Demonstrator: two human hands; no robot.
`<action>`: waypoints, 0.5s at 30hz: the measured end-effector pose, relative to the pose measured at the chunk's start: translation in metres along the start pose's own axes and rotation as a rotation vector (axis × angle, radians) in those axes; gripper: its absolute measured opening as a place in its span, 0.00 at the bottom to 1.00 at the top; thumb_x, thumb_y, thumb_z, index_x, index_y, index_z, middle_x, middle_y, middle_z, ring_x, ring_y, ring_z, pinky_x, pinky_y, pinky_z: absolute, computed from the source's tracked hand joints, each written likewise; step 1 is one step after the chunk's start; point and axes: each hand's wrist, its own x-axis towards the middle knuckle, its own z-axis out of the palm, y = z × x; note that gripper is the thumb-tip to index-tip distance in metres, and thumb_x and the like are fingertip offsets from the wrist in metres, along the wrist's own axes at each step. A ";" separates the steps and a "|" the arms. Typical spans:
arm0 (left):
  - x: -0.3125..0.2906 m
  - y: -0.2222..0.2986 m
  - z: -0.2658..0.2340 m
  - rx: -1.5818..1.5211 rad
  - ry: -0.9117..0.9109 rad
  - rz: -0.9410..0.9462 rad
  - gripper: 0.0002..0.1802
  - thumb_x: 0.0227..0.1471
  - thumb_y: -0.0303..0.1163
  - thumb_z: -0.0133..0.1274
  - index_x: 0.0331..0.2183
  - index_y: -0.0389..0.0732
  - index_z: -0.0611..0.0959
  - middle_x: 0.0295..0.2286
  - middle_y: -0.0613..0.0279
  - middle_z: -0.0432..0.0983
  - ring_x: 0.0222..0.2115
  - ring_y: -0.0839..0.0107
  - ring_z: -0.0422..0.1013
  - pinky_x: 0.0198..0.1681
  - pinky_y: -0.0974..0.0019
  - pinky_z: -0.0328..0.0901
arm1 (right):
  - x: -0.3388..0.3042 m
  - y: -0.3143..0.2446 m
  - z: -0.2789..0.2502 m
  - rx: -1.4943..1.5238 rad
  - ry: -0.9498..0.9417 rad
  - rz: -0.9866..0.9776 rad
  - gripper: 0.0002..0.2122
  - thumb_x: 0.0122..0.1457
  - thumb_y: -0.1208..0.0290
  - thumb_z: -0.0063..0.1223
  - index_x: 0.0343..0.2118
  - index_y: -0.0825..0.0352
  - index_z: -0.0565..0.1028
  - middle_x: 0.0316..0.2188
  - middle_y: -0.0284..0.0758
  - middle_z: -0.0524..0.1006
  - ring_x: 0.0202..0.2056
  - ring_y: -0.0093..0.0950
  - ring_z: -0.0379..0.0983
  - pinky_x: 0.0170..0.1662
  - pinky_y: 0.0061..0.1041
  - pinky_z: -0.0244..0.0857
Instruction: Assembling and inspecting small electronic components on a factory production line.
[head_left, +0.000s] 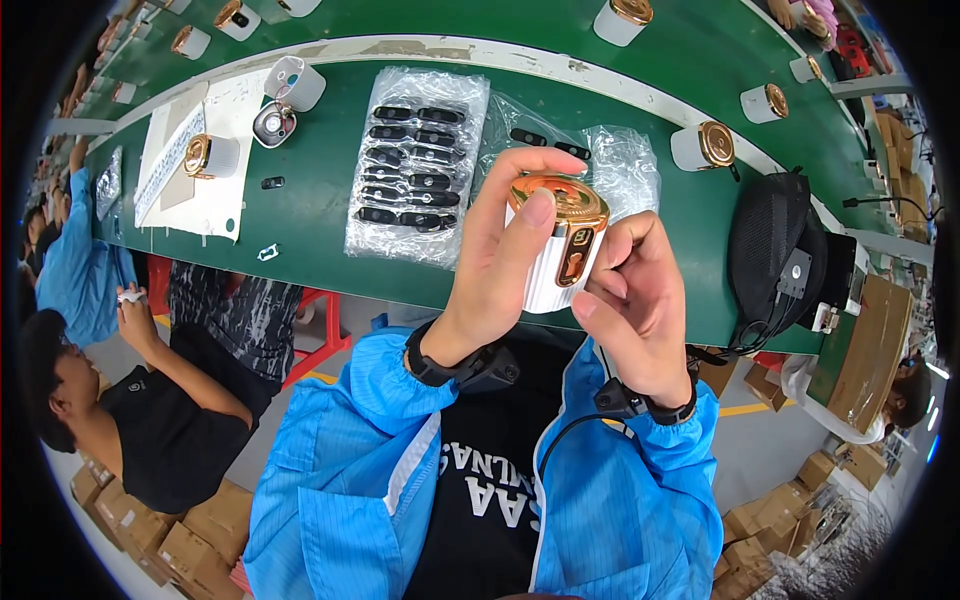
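Observation:
Raised over the near edge of the bench is a white ribbed canister-shaped device (545, 268) with a shiny gold top and a gold-rimmed panel on its side. My left hand (497, 250) grips it, thumb across the front of the top and fingers around the far side. Close by its right side is my right hand (640, 305), fingers curled and thumb apart from them; whether the fingertips touch the device I cannot tell. Behind my hands, small black oval panels (412, 165) lie in rows on clear bubble wrap (362, 225). Two more panels (570, 150) rest on clear plastic.
A green bench (320, 215) spans the view. Similar gold-topped devices (703, 147) stand along it and on the strip beyond. To the right sits a black mesh bag (775, 250). White paper (215, 110) lies left. A person in black (160, 430) sits on my left.

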 end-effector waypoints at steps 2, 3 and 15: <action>0.000 0.000 0.001 0.039 0.019 0.023 0.21 0.73 0.43 0.46 0.56 0.37 0.74 0.43 0.60 0.78 0.42 0.78 0.74 0.45 0.72 0.69 | 0.000 -0.004 0.001 -0.053 -0.007 0.040 0.16 0.62 0.80 0.59 0.44 0.62 0.61 0.30 0.23 0.59 0.31 0.13 0.54 0.35 0.15 0.53; 0.000 -0.001 0.001 0.059 0.029 0.035 0.21 0.73 0.42 0.46 0.56 0.37 0.74 0.43 0.60 0.78 0.42 0.78 0.74 0.45 0.72 0.69 | 0.000 -0.004 0.002 -0.054 -0.006 0.039 0.16 0.62 0.80 0.59 0.44 0.62 0.61 0.30 0.23 0.59 0.31 0.13 0.54 0.35 0.15 0.53; -0.003 0.002 0.000 0.073 0.027 0.029 0.20 0.73 0.42 0.46 0.56 0.37 0.74 0.42 0.60 0.78 0.41 0.79 0.74 0.44 0.72 0.69 | -0.001 0.009 0.005 -0.006 0.033 -0.027 0.18 0.59 0.83 0.61 0.44 0.62 0.63 0.30 0.22 0.59 0.28 0.11 0.50 0.32 0.16 0.45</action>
